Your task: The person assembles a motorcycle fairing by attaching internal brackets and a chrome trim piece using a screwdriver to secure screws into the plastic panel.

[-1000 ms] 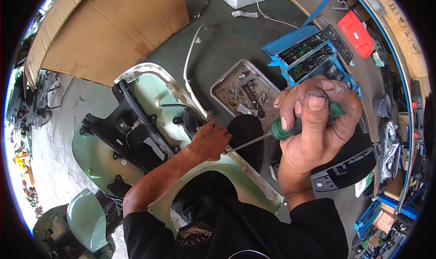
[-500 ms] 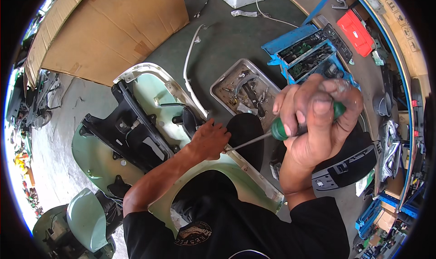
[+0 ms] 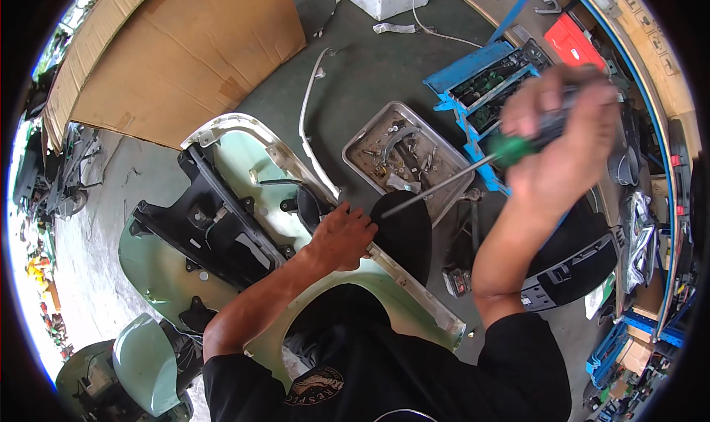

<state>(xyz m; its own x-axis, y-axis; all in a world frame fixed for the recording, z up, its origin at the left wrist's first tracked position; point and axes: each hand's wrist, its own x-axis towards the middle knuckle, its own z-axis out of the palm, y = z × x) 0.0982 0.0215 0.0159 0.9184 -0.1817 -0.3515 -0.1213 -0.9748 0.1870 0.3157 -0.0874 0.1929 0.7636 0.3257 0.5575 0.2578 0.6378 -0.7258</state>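
A pale green curved panel (image 3: 233, 152) with a whitish rim lies in front of me, a black plastic part (image 3: 214, 218) set along it. Curled over its rim near the middle is my left hand (image 3: 344, 233); the fingertips are partly hidden. My right hand (image 3: 562, 130), smeared by motion, is raised on the right and closed around the handle of a screwdriver (image 3: 436, 187), green and dark. Its long shaft slants down to the left, its tip standing off the rim, over a black rounded piece (image 3: 405, 233).
A metal tray (image 3: 355, 152) of small parts sits beyond the panel. Beside it stands a blue toolbox (image 3: 444, 89) with tools. A large cardboard box (image 3: 200, 52) rises at the far left, a white strip (image 3: 304, 119) lies near the rim, and a red case (image 3: 569, 41) is far right.
My right hand has drawn the screwdriver up and to the right, its tip leaving the panel's rim. The left hand stays at the rim.
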